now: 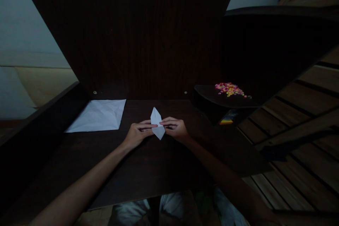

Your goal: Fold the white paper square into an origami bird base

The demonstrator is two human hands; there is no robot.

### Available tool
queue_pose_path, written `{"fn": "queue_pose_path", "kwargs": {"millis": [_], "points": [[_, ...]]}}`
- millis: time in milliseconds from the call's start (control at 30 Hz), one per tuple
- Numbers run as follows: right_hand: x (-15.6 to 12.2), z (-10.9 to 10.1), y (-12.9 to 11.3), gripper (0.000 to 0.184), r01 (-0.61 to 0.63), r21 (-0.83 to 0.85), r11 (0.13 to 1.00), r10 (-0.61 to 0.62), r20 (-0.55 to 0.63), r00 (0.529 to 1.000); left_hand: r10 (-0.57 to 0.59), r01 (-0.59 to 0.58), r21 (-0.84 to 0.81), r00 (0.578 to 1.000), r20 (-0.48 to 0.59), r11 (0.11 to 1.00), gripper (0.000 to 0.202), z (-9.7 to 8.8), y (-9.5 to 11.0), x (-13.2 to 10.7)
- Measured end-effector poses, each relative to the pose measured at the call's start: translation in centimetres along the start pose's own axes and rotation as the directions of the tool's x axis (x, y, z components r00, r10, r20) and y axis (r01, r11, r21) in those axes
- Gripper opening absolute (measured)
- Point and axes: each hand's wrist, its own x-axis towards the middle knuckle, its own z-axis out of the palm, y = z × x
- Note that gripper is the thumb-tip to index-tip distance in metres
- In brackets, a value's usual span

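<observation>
A small piece of folded white paper (156,116), pointed at its far and near ends, is held between my two hands over the dark desk. My left hand (139,131) grips its left edge, with the thumb lying on the front and the fingers behind. On the opposite edge, my right hand (177,128) pinches the paper in the same way. A thin line, a slit or crease, runs down the paper's upper point. The fingers behind the paper are partly hidden.
Creased white paper (102,116) lies flat at the desk's back left. Small colourful pieces (230,89) are heaped on a low shelf (208,93) to the right. A dark upright panel (143,42) closes off the back, and a raised side board (39,113) borders the left.
</observation>
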Motion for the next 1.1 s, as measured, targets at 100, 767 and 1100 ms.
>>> {"fn": "queue_pose_path", "kwargs": {"millis": [100, 767, 1100], "points": [[0.0, 0.1, -0.2, 0.023, -0.003, -0.011, 1.000, 0.003, -0.004, 1.000, 0.036, -0.036, 0.056, 0.999, -0.001, 0.998, 0.029, -0.1, -0.2, 0.0], [0.0, 1.1, -1.1, 0.024, -0.069, 0.108, 0.992, 0.075, -0.046, 0.996, 0.022, -0.021, 0.004, 0.999, -0.048, 1.000, 0.050, 0.8, -0.8, -0.2], [-0.1, 1.6, -1.2, 0.041, -0.164, 0.206, 0.965, 0.184, -0.082, 0.979, -0.001, 0.000, -0.042, 1.000, -0.013, 0.999, 0.071, 1.2, -0.2, -0.7]]}}
